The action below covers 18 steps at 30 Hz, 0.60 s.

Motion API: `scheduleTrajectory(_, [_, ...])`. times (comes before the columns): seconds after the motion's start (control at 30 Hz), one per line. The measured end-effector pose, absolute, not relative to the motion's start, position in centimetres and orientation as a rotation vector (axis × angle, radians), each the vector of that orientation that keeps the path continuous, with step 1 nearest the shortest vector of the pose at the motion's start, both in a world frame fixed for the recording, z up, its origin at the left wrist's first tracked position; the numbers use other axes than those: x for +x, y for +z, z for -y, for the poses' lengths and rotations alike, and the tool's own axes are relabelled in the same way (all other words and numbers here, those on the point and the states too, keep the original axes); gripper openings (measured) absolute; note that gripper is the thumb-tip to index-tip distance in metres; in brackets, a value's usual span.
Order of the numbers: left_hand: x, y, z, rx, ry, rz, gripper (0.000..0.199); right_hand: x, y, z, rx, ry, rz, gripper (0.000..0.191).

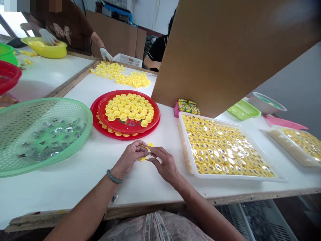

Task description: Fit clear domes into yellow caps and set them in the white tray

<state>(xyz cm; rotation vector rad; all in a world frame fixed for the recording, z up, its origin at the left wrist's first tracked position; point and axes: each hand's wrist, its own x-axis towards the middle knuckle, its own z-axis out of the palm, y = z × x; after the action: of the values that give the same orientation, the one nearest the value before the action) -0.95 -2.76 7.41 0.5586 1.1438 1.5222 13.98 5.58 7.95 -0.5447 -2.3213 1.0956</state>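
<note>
My left hand [130,157], with a bead bracelet [114,176] at its wrist, pinches a small yellow plastic piece [143,158] between thumb and fingers. From the other side, the fingers of my right hand [164,164] close on the same piece; its details are partly covered by the fingertips. Just beyond my hands, a red tray [117,124] bears many yellow cup-shaped pieces [125,105], stacked over another red tray [94,115] with more. To the right, a white tray [187,157] holds rows of yellow pieces with shiny clear tops and dark centres [225,150].
A green basket [82,134] with small clear domed parts stands at left. A brown board [205,57] leans across the back right, near small colourful packets [187,107]. A second white tray [288,144] lies far right. A gloved co-worker's hand [106,55] touches yellow pieces [132,79].
</note>
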Motion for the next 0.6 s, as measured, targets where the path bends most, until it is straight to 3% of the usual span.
scheduleTrajectory(0.27, [-1.3,7.1,2.6,0.614,1.540,-1.230,0.038,13.0,7.8,-5.3,-0.612,0.850,2.450,0.013])
scheduleTrajectory(0.47, [-1.0,6.6,2.7,0.582,1.485,-1.188,0.039,13.6,6.8,-4.2,-0.653,0.898,2.445,0.035])
scheduleTrajectory(0.6, [-0.9,6.6,2.7,0.564,1.465,-1.193,0.040,13.5,6.0,-3.5,-0.701,0.882,2.365,0.035])
